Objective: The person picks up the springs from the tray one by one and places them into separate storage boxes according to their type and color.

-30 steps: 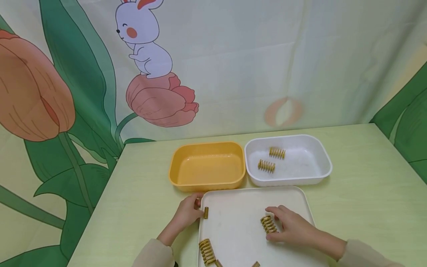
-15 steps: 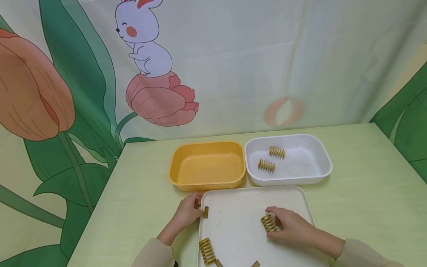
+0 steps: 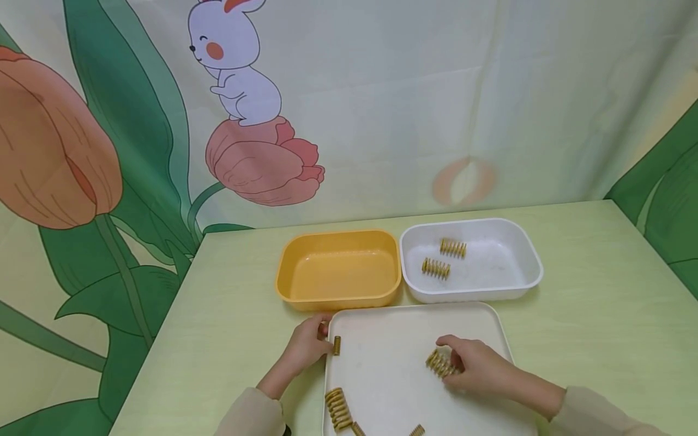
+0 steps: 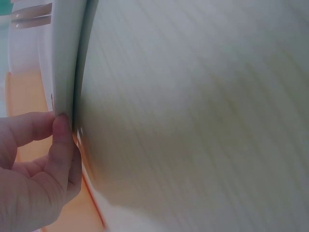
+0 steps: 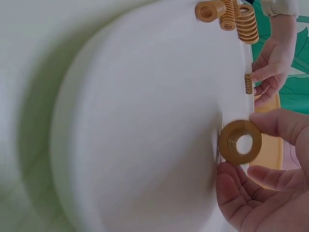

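Note:
My left hand [image 3: 306, 346] pinches the left rim of the white tray [image 3: 387, 339]; the left wrist view has the thumb and fingers on either side of the tray edge [image 4: 65, 72]. A small gold coil spring [image 3: 337, 346] lies just inside that rim, beside the fingers. Over the right part of the tray, my right hand [image 3: 482, 368] holds a thick gold coil spring [image 3: 438, 363] between thumb and fingers. Seen end-on in the right wrist view, this spring [image 5: 227, 142] shows its round opening. A large spring [image 3: 339, 409] and smaller springs [image 3: 417, 430] lie toward the tray's near side.
Behind the tray, a yellow bin [image 3: 338, 301] stands left of a white bin [image 3: 469, 295], side by side. Two gold springs [image 3: 453, 248] lie inside the white one. A printed cloth [image 3: 371, 109] hangs behind the light green table [image 3: 600, 290].
The spring in my right hand has tilted, and my right thumb and fingers have shifted closer around it. My left hand has stayed at the tray rim.

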The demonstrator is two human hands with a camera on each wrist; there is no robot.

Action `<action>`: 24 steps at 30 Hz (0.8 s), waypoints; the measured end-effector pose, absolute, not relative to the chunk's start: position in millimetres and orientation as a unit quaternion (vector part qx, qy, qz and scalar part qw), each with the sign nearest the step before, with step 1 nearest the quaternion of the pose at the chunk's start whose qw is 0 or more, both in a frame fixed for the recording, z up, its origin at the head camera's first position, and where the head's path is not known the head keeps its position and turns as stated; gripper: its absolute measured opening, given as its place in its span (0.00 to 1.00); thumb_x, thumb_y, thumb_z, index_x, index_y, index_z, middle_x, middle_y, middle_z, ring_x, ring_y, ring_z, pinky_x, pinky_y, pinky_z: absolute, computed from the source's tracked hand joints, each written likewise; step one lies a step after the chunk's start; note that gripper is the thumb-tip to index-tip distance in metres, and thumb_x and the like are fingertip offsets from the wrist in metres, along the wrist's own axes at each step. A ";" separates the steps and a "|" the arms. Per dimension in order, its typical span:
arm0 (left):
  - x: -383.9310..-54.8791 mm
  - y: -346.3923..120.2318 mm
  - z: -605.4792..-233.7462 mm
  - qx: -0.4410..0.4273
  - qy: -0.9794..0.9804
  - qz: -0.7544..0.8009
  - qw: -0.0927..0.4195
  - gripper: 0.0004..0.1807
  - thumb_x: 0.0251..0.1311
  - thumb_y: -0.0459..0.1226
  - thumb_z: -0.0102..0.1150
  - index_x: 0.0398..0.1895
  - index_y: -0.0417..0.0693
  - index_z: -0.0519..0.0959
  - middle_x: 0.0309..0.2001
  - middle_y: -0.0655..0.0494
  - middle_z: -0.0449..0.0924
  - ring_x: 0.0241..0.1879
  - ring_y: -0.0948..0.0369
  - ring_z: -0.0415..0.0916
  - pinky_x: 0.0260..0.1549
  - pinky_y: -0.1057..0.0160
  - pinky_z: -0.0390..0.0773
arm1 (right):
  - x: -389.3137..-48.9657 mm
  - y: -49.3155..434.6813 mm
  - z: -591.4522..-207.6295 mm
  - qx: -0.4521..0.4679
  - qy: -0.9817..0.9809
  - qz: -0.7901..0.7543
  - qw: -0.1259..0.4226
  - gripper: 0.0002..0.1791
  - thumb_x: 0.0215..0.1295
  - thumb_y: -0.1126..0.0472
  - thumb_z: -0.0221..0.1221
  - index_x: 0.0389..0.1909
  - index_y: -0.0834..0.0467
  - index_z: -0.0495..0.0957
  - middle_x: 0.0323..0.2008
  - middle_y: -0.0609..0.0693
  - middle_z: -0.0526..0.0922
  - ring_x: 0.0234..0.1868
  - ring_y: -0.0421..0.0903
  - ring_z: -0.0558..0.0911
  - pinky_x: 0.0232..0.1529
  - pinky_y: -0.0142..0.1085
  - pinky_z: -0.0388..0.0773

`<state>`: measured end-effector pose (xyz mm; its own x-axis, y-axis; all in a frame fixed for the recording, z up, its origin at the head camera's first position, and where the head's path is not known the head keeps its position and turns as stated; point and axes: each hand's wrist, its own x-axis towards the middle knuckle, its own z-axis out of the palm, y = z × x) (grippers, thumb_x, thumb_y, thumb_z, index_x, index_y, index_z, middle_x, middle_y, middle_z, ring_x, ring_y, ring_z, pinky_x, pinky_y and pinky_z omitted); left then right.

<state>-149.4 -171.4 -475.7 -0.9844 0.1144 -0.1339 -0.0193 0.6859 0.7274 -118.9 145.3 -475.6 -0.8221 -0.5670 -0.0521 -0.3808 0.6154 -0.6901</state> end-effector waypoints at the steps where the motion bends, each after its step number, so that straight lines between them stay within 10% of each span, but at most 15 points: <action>1: -149.4 -171.4 -475.6 0.027 0.915 0.394 0.084 0.27 0.34 0.21 0.55 0.46 0.33 0.71 0.29 0.48 0.69 0.25 0.62 0.64 0.19 0.69 0.67 | -118.9 145.3 -475.3 -0.265 0.889 -0.349 0.132 0.27 0.41 0.61 0.63 0.46 0.64 0.69 0.21 0.42 0.70 0.21 0.31 0.65 0.24 0.26 0.65; 24: -148.3 -170.5 -474.0 0.025 0.919 0.385 0.080 0.27 0.34 0.21 0.55 0.46 0.33 0.71 0.29 0.48 0.69 0.27 0.59 0.65 0.21 0.69 0.67 | -118.5 147.1 -472.3 -0.270 0.905 -0.320 0.074 0.20 0.38 0.64 0.63 0.37 0.62 0.76 0.22 0.41 0.71 0.24 0.32 0.66 0.24 0.27 0.65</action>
<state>-148.3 -170.5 -474.0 -0.9859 0.1080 -0.1280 -0.0153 0.7029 0.7111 -118.5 147.1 -472.3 -0.8432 -0.5362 0.0395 -0.4417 0.6488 -0.6196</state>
